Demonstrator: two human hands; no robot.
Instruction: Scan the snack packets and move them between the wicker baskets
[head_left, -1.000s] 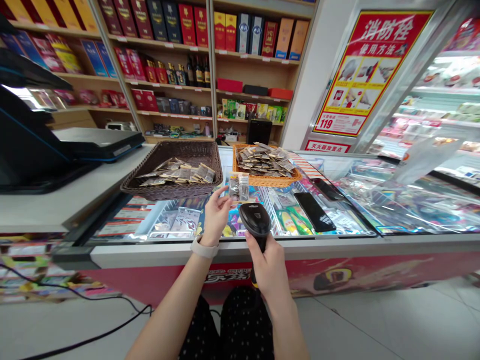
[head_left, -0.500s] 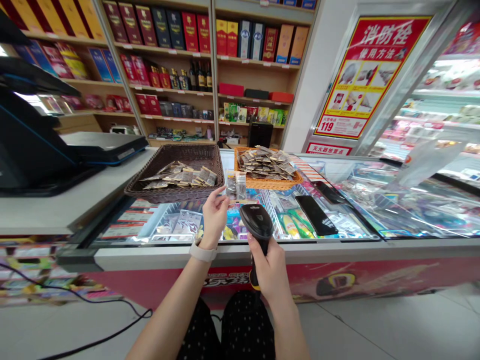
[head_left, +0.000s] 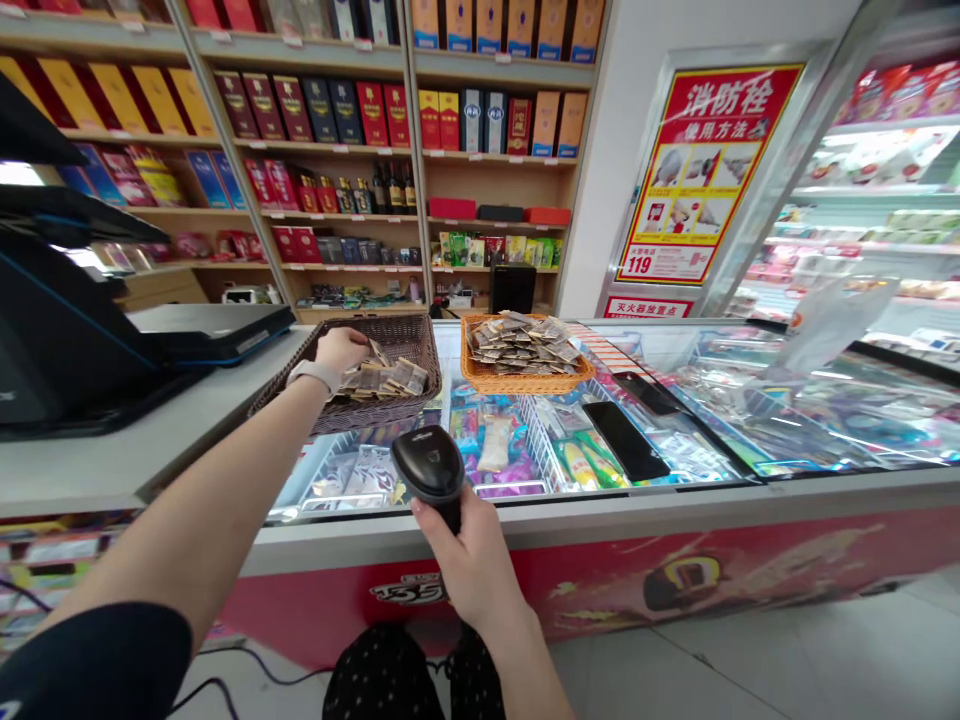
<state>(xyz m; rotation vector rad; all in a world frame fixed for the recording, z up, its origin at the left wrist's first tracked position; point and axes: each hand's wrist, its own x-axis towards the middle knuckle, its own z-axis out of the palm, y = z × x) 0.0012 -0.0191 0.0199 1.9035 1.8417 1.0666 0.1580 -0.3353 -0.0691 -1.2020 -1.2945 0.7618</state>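
My left hand (head_left: 343, 348), with a pale watch band at the wrist, reaches into the dark brown wicker basket (head_left: 420, 412). Its fingers are closed at the edge of a small flat packet (head_left: 378, 353), tilted above similar packets (head_left: 386, 380) lying in that basket. My right hand (head_left: 474, 560) is wrapped round the handle of a black barcode scanner (head_left: 429, 464), held in front of the freezer's near edge. To the right of the dark basket stands an orange wicker basket (head_left: 517, 384), heaped with more packets (head_left: 521, 340).
Both baskets rest on a glass-topped chest freezer (head_left: 495, 515) holding packaged goods. Two dark phones (head_left: 626, 440) lie on the glass at right. A black scale (head_left: 210, 330) stands on the left counter (head_left: 67, 460). Shelves of boxes and bottles are behind.
My left hand has moved left, from the glass between the baskets into the dark basket. The packet seen between the baskets is gone from there. The scanner has shifted left in the view.
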